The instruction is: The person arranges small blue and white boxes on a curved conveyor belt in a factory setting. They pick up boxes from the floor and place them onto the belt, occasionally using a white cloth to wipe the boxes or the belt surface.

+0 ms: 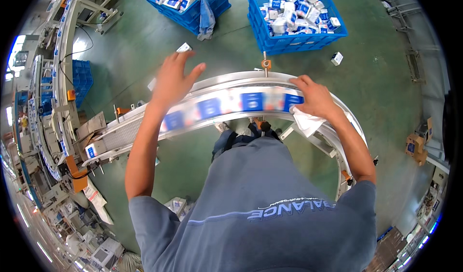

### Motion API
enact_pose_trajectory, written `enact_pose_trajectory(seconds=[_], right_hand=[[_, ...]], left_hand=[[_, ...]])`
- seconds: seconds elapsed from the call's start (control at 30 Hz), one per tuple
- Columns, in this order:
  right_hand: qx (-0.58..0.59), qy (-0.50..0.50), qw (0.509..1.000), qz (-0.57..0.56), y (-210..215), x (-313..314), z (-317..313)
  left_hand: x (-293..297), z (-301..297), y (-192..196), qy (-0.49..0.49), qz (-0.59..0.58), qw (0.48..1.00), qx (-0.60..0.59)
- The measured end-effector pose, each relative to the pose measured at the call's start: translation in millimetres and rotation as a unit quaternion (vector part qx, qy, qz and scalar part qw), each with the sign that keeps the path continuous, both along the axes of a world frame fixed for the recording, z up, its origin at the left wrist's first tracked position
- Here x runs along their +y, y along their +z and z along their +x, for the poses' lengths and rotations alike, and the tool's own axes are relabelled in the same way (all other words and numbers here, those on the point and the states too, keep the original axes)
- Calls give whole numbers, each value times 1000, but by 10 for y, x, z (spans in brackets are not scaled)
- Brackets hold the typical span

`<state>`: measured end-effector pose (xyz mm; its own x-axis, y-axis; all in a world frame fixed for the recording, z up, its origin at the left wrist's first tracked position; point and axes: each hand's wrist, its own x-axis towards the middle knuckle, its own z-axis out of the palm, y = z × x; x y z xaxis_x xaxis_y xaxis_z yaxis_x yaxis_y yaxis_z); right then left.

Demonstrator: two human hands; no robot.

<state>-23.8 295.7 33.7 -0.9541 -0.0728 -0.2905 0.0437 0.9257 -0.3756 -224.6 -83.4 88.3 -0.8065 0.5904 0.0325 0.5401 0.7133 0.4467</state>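
A row of blue-and-white packs (251, 101) lies on a curved conveyor (212, 84) in front of me; several are smeared by motion. My left hand (174, 81) is over the left end of the row, fingers spread and holding nothing. At the right end, my right hand (314, 98) curls over the last pack (293, 101), with its fingers by the far rail. A crumpled white sheet (307, 122) hangs from under its thumb and palm; whether it is cloth or film I cannot tell. One more pack (95, 149) sits at the conveyor's far left end.
Two blue crates, one at the back left (219, 2) and one at the back right (299, 44), hold heaps of packs. Loose packs lie on the floor, one by the right crate (336, 58). An orange-clamped post (265, 65) rises from the far rail. Another conveyor line (67, 65) runs at left.
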Motion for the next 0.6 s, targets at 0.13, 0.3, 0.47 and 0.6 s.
enact_pose_trajectory(seconds=[0.13,0.3,0.47,0.6], right_hand=[[-86,21,979,181,-257,81,120],[-65,20,976,208,-365,365,422],[3,5,985,174,-353,241,420],[46,27,986,158,9,255,603]], left_hand=[[-382,269,-470,-42,-75,995,-50],[132,670,-839,-153,-81,985,1],[356,764,-1157,-165,-97,981,15],[188,779,-1009,-188,-24,979,70]])
